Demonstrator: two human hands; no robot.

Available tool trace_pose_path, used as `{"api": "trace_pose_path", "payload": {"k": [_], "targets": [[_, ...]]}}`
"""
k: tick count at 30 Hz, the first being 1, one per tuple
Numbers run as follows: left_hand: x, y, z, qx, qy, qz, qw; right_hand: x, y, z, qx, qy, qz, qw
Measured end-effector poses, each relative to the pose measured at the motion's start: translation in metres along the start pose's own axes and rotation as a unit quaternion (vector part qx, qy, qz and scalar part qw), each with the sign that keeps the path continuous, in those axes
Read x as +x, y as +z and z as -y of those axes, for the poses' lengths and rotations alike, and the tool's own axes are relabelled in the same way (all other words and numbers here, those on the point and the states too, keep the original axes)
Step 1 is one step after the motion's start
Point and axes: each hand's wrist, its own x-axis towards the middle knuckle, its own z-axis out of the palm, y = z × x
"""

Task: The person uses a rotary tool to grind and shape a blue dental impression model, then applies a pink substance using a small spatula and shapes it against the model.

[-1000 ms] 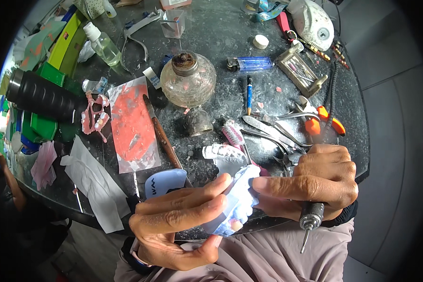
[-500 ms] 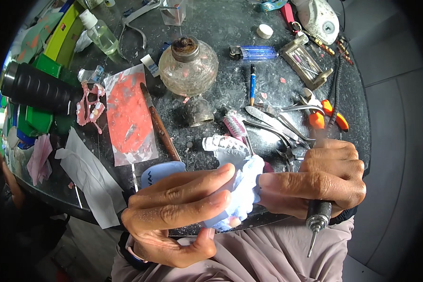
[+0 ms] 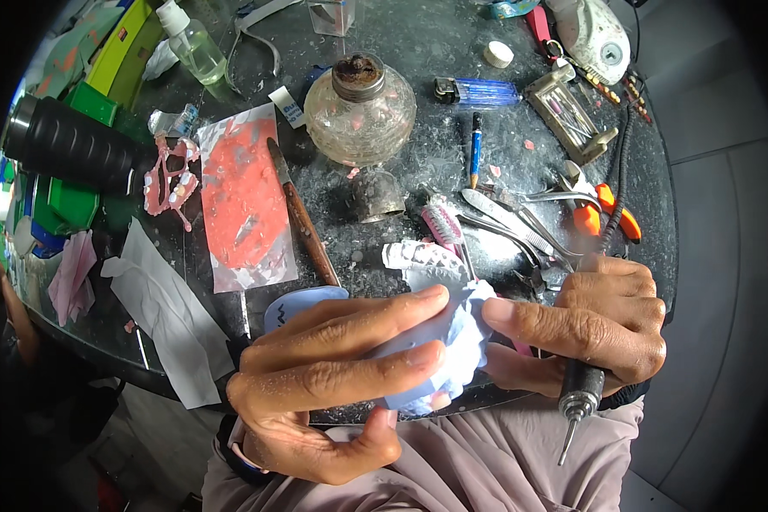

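My left hand point(image 3: 324, 375) is wrapped round a pale blue plaster dental cast point(image 3: 465, 346) above my lap at the table's front edge. Its fingers lie over the left side, the thumb below. A tooth-coloured spot shows on the cast's lower edge. The extended finger and thumb of my right hand point(image 3: 593, 320) rest against the cast's right side. In that same hand's curled fingers sits a black rotary handpiece point(image 3: 583, 384), its thin metal bur pointing down toward my lap, apart from the cast. Just behind the cast lies a white, tooth-shaped cast point(image 3: 425, 255).
A glass spirit lamp point(image 3: 360, 128) stands mid-table, a pink wax sheet point(image 3: 245, 192) and a wooden-handled wax knife point(image 3: 305, 226) to its left. Tweezers point(image 3: 499, 213), orange-handled pliers point(image 3: 610, 209) and a blue pencil point(image 3: 475, 149) lie at right. A black flask point(image 3: 72, 145) lies far left.
The table and its things have shifted slightly right and up in the picture. Both hands keep their hold, and the cast has moved slightly right with the left hand.
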Motion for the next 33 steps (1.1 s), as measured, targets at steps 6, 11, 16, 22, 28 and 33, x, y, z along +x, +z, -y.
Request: {"api": "trace_pose_path", "payload": {"k": [6,11,16,22,28,33], "targets": [[-0.002,0.001,-0.001,-0.054,-0.017,0.003,0.998,0.002,0.004,-0.003,-0.021,-0.025,-0.038,0.999],[-0.004,-0.002,-0.001,-0.059,-0.019,0.008,0.998,0.001,-0.002,0.004,-0.035,0.005,0.015,0.999],[-0.004,-0.003,-0.005,-0.057,-0.041,0.037,0.997,0.0,0.001,0.003,-0.032,0.013,-0.017,0.999],[-0.002,0.01,-0.006,-0.093,-0.059,0.046,0.993,0.003,-0.003,-0.004,-0.015,-0.039,-0.024,0.999],[0.005,0.025,-0.022,-0.085,-0.125,-0.084,0.985,0.003,0.0,-0.005,0.002,-0.045,-0.02,0.999],[0.004,0.026,-0.022,-0.009,-0.116,-0.076,0.99,0.009,0.002,-0.002,-0.002,-0.05,-0.01,0.999]]}}
